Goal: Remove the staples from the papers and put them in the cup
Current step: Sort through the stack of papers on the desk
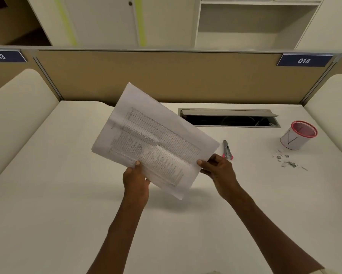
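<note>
**Both hands hold the printed sheets up off the desk**

My left thumb lies on the printed face of the papers (152,139) near their lower edge, and the rest of the left hand (135,181) curls beneath, so that hand pinches the sheets. My right hand (218,168) pinches the lower right corner, thumb on top and fingers tucked behind the page. Between the two grips the papers are lifted clear of the desk (67,194) and tilted, one corner pointing up toward the partition (146,76); their shadow falls on the desk below my wrists.

The top sheet is white, printed with a fine ruled table in many rows and columns; the text is too small for me to read. At least one more sheet shows along the lower edge. I cannot make out any staple on the sheets.

Just beyond my right hand a silver staple remover with pink tips (227,150) lies flat on the desk. Further right stands the cup (297,136), white with a dark hand-drawn mark on its side and a red rim; its inside looks reddish and I cannot tell what it holds. Near the cup's foot, on the desk, lies a loose scatter of pulled staples (288,161). Behind, a cable slot (229,120) stands open.
</note>
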Demonstrator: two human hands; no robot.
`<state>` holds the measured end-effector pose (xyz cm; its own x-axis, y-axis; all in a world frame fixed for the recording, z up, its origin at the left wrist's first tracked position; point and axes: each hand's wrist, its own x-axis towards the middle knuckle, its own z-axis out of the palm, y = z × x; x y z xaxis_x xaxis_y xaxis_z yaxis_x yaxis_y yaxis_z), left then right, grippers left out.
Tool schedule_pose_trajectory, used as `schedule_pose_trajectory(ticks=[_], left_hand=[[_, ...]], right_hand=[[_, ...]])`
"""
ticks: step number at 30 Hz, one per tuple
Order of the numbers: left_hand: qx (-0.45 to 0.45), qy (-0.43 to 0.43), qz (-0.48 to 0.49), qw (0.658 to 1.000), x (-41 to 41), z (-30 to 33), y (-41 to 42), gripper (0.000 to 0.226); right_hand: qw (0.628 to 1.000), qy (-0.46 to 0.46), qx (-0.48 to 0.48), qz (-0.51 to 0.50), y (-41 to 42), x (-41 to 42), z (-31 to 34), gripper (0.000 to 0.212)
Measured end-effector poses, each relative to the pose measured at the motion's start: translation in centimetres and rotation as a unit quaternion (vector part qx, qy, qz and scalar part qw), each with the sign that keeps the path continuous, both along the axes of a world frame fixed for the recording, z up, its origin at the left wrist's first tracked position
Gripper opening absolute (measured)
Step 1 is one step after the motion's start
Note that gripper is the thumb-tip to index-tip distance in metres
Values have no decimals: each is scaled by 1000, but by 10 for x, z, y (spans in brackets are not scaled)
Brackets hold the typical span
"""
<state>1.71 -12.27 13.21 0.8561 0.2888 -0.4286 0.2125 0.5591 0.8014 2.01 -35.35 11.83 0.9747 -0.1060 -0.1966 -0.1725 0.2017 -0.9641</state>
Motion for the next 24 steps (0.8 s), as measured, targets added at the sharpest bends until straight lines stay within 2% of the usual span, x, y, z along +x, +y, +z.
schedule_pose_trajectory(ticks=[2,5,7,9,10,12,14,15,17,19,22,24], left_hand=[[-52,21,-3,998,-3,0,-11,16],[-90,56,-10,994,-5,-3,-21,12],[-106,56,8,993,-3,-4,-14,23],[-82,32,60,994,3,-4,2,40],[-36,16,88,995,6,0,12,50],[124,3,111,986,12,7,36,78],[295,-26,46,954,14,16,58,96],[340,-50,-14,939,16,20,67,91],[364,-75,-125,920,18,26,74,57],[380,-82,-152,909,16,26,74,35],[413,-83,-108,900,12,14,72,45],[410,-76,-91,904,7,3,69,43]], right_hand=[[999,-2,52,12,12,-3,1,47],[1000,-8,20,-13,25,-4,4,47],[1000,-16,-2,-24,24,-2,8,38],[999,-20,-23,-26,17,0,13,35],[999,-24,-30,-24,12,0,16,34],[999,-35,-39,-3,2,0,23,35],[997,-45,-64,29,-5,1,31,45],[995,-48,-76,43,-7,2,32,51],[992,-51,-97,63,-9,4,34,54],[989,-60,-113,76,-9,6,33,53],[989,-68,-116,61,-9,7,31,47],[990,-62,-115,51,-10,5,21,41]])
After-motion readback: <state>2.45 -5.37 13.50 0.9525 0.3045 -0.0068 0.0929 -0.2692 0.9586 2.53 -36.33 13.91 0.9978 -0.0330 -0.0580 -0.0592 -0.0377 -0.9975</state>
